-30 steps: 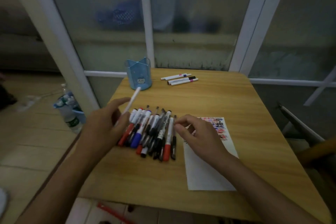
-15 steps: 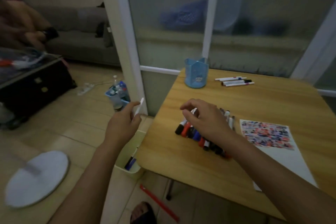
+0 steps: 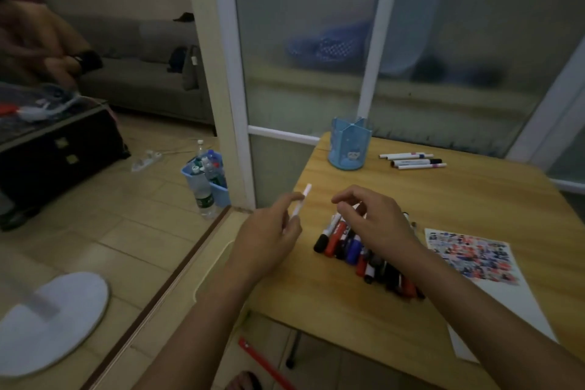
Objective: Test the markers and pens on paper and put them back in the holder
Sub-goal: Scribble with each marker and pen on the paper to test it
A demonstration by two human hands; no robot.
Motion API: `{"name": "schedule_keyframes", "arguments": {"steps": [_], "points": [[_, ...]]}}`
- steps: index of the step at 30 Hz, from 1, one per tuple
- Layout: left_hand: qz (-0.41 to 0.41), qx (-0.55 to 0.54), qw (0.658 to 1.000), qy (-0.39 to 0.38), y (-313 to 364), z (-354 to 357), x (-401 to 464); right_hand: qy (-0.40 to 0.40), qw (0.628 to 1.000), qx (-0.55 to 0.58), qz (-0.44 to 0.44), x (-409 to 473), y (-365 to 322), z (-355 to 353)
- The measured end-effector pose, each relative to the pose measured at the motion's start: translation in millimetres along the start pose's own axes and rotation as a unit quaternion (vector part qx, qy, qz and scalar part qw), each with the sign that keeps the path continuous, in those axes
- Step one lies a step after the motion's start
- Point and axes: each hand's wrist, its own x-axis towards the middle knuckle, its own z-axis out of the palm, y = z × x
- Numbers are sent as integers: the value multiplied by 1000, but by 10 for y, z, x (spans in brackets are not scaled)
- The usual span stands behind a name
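Left hand (image 3: 269,233) pinches a white pen (image 3: 300,201); right hand (image 3: 376,220) hovers, fingers loosely curled, empty, over the marker pile (image 3: 345,242). We should steer the pen upright into the far holder (image 3: 349,149).

Grey sofa (image 3: 139,79), blue bin (image 3: 218,190) of bottles — white disc (image 3: 53,320) on floor.

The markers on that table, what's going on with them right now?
A person is sorting through markers at a wooden table. The left hand pinches a thin white pen, held up near the table's left edge. The right hand hovers with curled fingers over the pile of markers; whether it grips one is unclear. The blue holder stands at the far corner and looks empty. Three more pens lie beside it. The scribbled paper lies to the right.
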Motion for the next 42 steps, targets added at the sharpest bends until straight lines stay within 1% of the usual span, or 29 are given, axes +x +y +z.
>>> {"name": "schedule_keyframes", "arguments": {"steps": [4,8,11,15,19,23,26,29,32,36,42], "points": [[-8,77,995,-63,122,245,83,-4,999,-36,31,-87,252,-186],[22,144,987,-69,167,364,151,-4,998,-51,38,-130,463,-241],[41,164,982,-80,127,407,170,-5,998,-49,41,-129,550,-287],[31,129,986,-100,78,391,188,-5,996,-81,46,40,680,-404],[28,122,986,-106,11,324,249,30,983,-174,46,477,1038,-678],[25,108,986,-123,-17,266,358,25,954,-291,66,927,1480,-981],[43,105,986,-119,-20,261,501,15,929,-362,70,1190,1732,-1071],[49,79,990,-108,-1,312,624,-9,912,-407,55,1410,1883,-1078],[64,68,991,-98,39,377,714,-39,888,-458,20,1521,1958,-1029],[68,66,991,-96,107,453,782,-53,877,-478,-10,1582,2036,-1004],[67,67,990,-104,157,523,809,-89,887,-453,-7,1556,2038,-1125]]}}
